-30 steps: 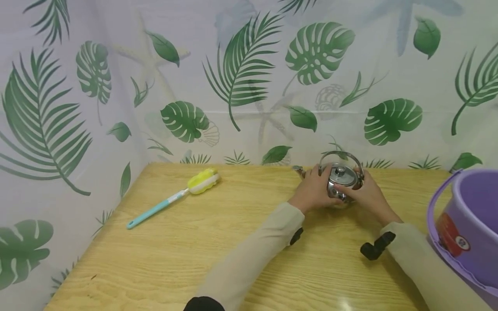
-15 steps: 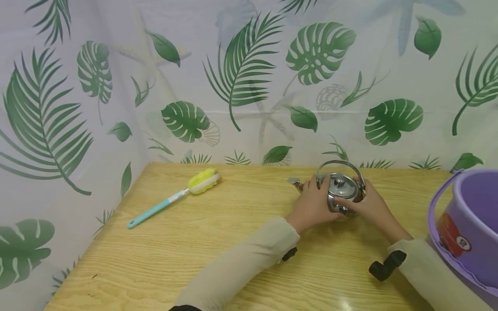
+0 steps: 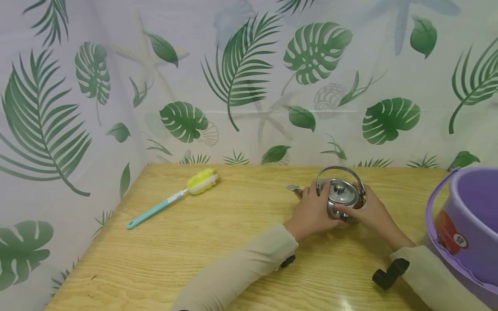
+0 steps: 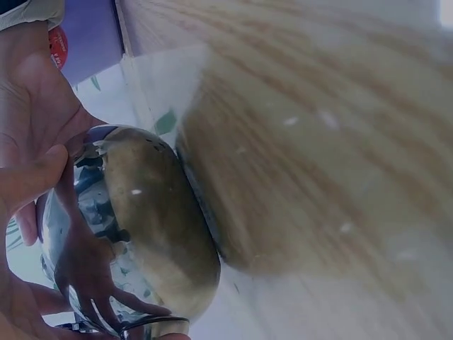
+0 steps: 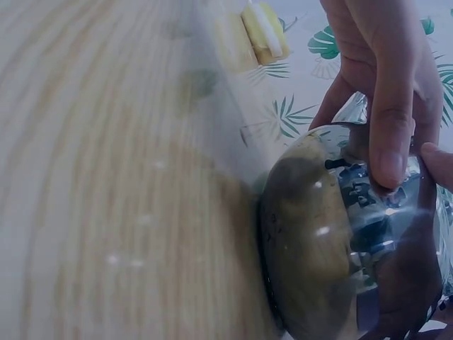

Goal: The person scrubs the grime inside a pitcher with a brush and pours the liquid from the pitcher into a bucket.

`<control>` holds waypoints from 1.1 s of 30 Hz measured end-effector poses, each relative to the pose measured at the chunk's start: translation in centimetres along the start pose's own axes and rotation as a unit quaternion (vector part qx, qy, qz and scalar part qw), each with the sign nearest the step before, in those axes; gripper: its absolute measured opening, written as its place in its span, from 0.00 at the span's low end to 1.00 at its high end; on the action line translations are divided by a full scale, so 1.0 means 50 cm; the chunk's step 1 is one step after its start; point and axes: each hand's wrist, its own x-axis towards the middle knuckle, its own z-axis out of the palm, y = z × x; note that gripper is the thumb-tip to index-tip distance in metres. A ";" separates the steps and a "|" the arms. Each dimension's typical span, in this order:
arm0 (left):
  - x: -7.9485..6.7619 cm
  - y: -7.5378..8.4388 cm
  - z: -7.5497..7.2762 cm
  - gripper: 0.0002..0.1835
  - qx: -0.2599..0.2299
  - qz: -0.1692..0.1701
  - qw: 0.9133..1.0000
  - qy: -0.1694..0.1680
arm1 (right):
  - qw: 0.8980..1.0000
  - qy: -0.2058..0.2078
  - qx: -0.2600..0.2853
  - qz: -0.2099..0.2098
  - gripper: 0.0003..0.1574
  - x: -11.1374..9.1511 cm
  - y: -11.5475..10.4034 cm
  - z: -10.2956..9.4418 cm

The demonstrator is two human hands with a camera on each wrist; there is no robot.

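A small shiny metal teapot (image 3: 343,195) with a knobbed lid and a raised hoop handle stands upright near the table's back edge, its spout pointing left. My left hand (image 3: 312,214) grips the spout side, thumb at the front. From the right, my right hand (image 3: 375,214) holds the opposite side, its thumb also on the front wall. Both wrist views catch the rounded, mirror-like body (image 4: 159,212) low against the tabletop. The far-side fingers are partly hidden behind the teapot.
A sponge-headed bottle brush (image 3: 173,198) with a turquoise handle lies on the left of the wooden table (image 3: 163,263). At the right edge stands a purple bucket (image 3: 476,229), near the right forearm. A leaf-printed sheet (image 3: 249,86) hangs behind.
Both hands have brought the teapot a little toward the front of the table, away from the back edge. Their hold on it looks the same. Brush and bucket stay put.
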 end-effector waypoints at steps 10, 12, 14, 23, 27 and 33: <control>-0.003 0.000 0.003 0.55 0.003 0.003 1.000 -0.006 | 1.000 -0.003 -0.003 0.005 0.64 -0.002 0.009 0.003; -0.004 -0.001 0.000 0.55 0.005 0.002 1.000 -0.009 | 1.000 -0.006 -0.003 0.003 0.64 -0.001 0.010 0.003; -0.006 -0.002 -0.001 0.55 0.005 0.001 1.000 -0.012 | 1.000 -0.009 -0.002 0.002 0.64 -0.001 0.010 0.004; -0.020 0.000 -0.022 0.48 0.026 -0.006 0.999 -0.020 | 0.999 -0.032 -0.009 -0.009 0.65 -0.014 0.010 -0.011; -0.026 0.003 -0.050 0.47 0.056 -0.012 0.998 -0.027 | 0.999 -0.020 -0.023 -0.014 0.64 -0.019 0.007 -0.025; -0.030 0.004 -0.087 0.43 0.089 -0.006 0.996 -0.023 | 0.999 0.016 -0.019 -0.032 0.57 -0.023 0.003 -0.041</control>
